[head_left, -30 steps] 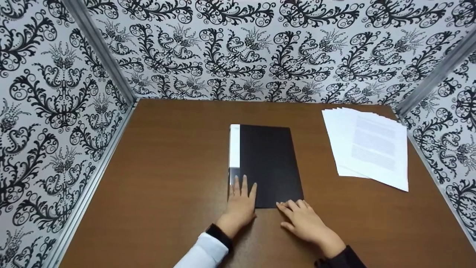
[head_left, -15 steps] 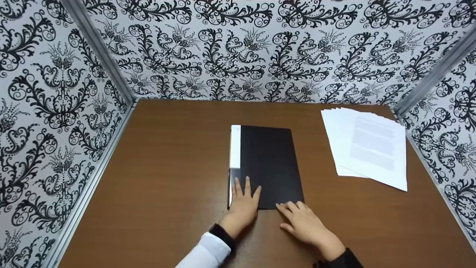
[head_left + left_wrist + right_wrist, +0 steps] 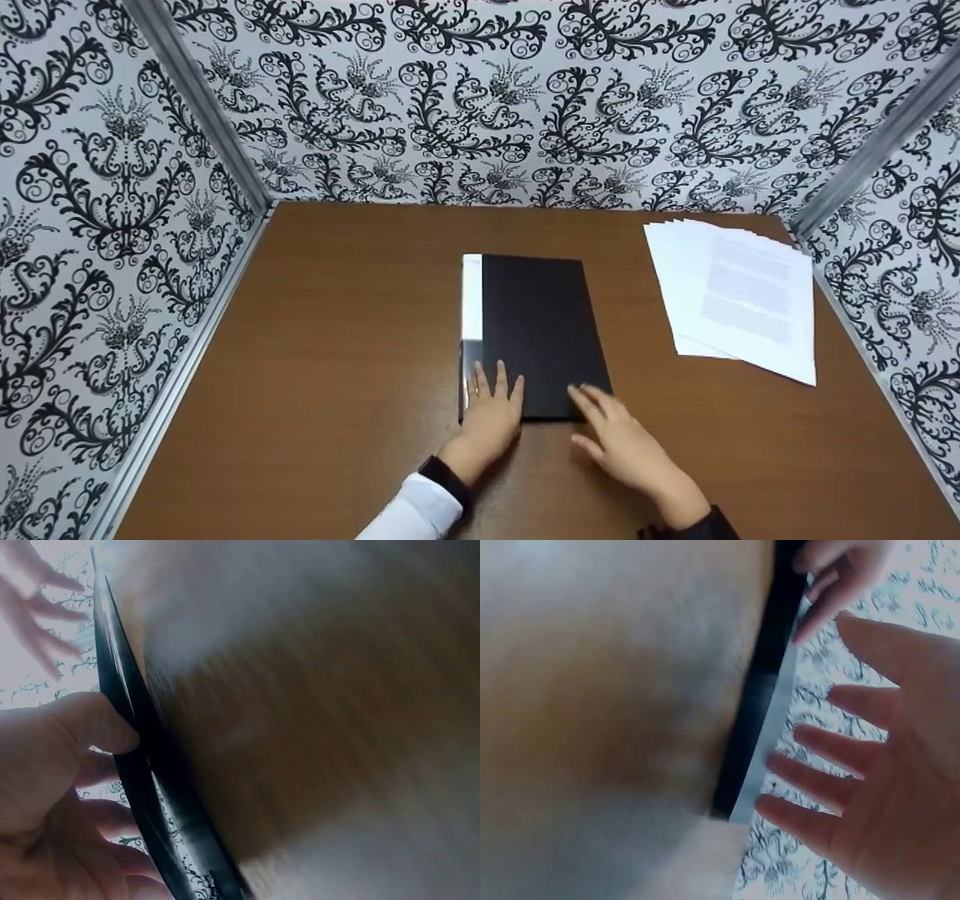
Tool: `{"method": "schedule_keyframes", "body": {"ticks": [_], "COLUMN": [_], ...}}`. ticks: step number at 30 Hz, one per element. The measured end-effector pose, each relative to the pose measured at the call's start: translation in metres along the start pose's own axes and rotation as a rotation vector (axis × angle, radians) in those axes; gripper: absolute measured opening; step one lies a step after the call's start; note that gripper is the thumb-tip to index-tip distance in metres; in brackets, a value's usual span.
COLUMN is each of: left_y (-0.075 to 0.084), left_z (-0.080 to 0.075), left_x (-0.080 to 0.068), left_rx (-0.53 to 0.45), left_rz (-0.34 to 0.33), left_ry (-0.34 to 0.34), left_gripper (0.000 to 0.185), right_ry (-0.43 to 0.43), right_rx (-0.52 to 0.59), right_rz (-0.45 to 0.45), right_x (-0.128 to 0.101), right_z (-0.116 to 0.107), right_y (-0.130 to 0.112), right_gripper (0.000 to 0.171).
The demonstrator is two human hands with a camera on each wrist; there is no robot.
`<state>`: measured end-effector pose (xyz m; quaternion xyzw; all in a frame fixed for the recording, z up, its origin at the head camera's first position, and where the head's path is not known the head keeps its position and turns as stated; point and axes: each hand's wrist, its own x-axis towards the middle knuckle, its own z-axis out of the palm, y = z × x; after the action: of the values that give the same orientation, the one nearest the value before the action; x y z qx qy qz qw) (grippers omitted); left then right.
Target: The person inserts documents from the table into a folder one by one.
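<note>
On the black folder (image 3: 536,330), left hand (image 3: 491,409) rests flat, right hand (image 3: 619,442) spread; sheets' (image 3: 739,296) print unreadable.

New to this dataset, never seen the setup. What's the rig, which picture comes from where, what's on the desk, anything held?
There is no machine here: a person works with two bare hands. One picture comes from a camera on the head, looking down at the brown table; the other two come from cameras on each wrist, very close and blurred.

On the table lie a closed black folder with a white spine, and to its right a fanned stack of printed sheets.

The left hand lies with straight fingers on the folder's near left corner; the left wrist view shows its thumb against the folder's edge. The right hand is open and blurred at the near right corner; I cannot tell whether it touches. Neither hand grips anything.
</note>
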<state>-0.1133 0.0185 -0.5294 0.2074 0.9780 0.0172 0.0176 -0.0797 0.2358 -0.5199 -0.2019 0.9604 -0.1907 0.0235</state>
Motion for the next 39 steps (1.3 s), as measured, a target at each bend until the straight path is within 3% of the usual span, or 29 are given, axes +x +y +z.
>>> {"method": "schedule_keyframes", "body": {"ticks": [4, 6, 12, 16, 25, 32, 39], "left_y": [0.002, 0.002, 0.0, 0.0, 0.005, 0.009, 0.01], "left_z": [-0.001, -0.002, -0.009, -0.013, -0.016, -0.018, -0.022], "left_x": [0.001, 0.002, 0.003, 0.002, -0.002, -0.006, -0.005], "left_rx": [0.006, -0.025, -0.311, -0.492, -0.808, -0.87, -0.879], "left_rz": [0.015, 0.017, -0.008, 0.003, 0.037, 0.064, 0.03], "left_ry": [0.028, 0.032, 0.052, 0.048, 0.11, 0.069, 0.049], "left_gripper": [0.049, 0.05, 0.059, 0.068, 0.084, 0.084, 0.081], "right_ry": [0.149, 0.183, 0.139, 0.11, -0.053, -0.188, -0.208], "right_rx": [0.026, 0.057, 0.178, 0.198, 0.064, 0.009, -0.023], "right_rz": [0.097, 0.143, 0.255, 0.289, 0.225, 0.103, 0.027], "right_x": [0.0, -0.002, -0.01, -0.011, 0.003, 0.014, 0.034], "right_z": [-0.014, -0.021, -0.031, -0.029, -0.024, -0.022, -0.022], "right_y": [0.008, 0.012, 0.018, 0.018, 0.034, 0.042, 0.051], "right_gripper": [0.067, 0.069, 0.083, 0.086, 0.085, 0.076, 0.07]}}
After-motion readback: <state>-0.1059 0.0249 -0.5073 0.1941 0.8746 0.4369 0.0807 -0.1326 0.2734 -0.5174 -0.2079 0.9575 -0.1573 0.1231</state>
